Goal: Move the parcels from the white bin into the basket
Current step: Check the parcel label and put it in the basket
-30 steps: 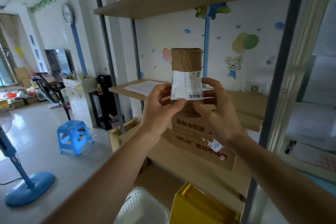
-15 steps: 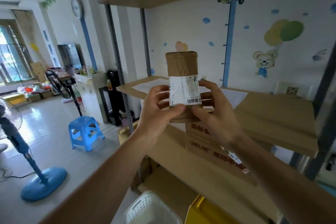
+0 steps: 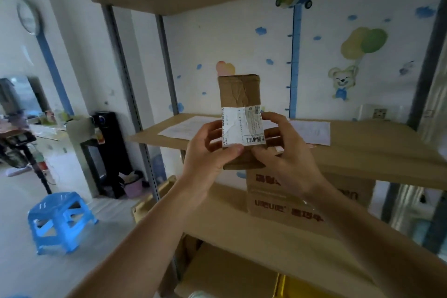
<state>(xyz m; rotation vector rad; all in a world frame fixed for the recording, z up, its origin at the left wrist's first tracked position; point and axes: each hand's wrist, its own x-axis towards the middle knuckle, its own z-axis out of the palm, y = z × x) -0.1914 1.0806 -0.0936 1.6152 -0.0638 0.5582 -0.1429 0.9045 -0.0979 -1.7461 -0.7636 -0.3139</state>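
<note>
Parcel point(image 3: 239, 94), crinkled brown paper, rectangular

On the floor at the left: a blue stool point(image 3: 61, 220). On the middle shelf point(image 3: 362, 150) of the rack: white paper sheets point(image 3: 186, 127), near its left edge. Under that shelf: a brown printed box point(image 3: 285, 203); on the wall: a round clock point(image 3: 28, 17) and a bear sticker point(image 3: 342, 82).

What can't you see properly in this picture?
- Label writing on the parcel: too small and blurred, head view.
- Parcel's bottom: covered by the left hand and right hand.
- White bin: cut off at the bottom edge.
- Box lettering: partly behind the right arm.
</note>
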